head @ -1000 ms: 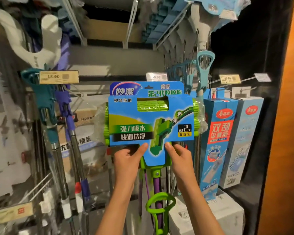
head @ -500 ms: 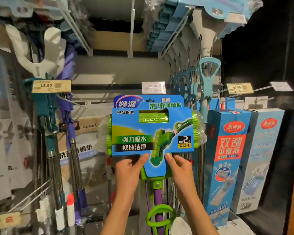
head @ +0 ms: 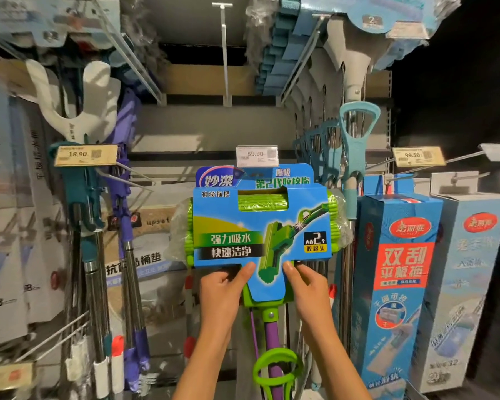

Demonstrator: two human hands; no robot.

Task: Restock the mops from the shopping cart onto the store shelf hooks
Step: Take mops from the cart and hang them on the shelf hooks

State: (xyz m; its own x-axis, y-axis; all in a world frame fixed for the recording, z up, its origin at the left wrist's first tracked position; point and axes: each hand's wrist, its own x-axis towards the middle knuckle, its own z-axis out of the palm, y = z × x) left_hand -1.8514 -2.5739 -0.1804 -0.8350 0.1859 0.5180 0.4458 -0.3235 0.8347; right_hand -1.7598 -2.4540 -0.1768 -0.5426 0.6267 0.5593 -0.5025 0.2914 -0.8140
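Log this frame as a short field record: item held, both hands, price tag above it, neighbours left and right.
item: green mop in blue card sleeve, held upright before the shelf
left hand: grips sleeve's lower left edge
right hand: grips sleeve's lower right edge
price tag: reads 59.90, just above the sleeve
left neighbour: purple mop, hanging
right neighbour: blue box, hanging
on hook: cannot tell

The sponge mop [head: 261,226] wears a glossy printed card sleeve over ridged green sponge in crinkled clear film; its purple pole [head: 272,339] looks smooth plastic. Neighbouring mop poles [head: 94,298] shine like polished metal. The boxes [head: 399,272] are glossy cardboard.
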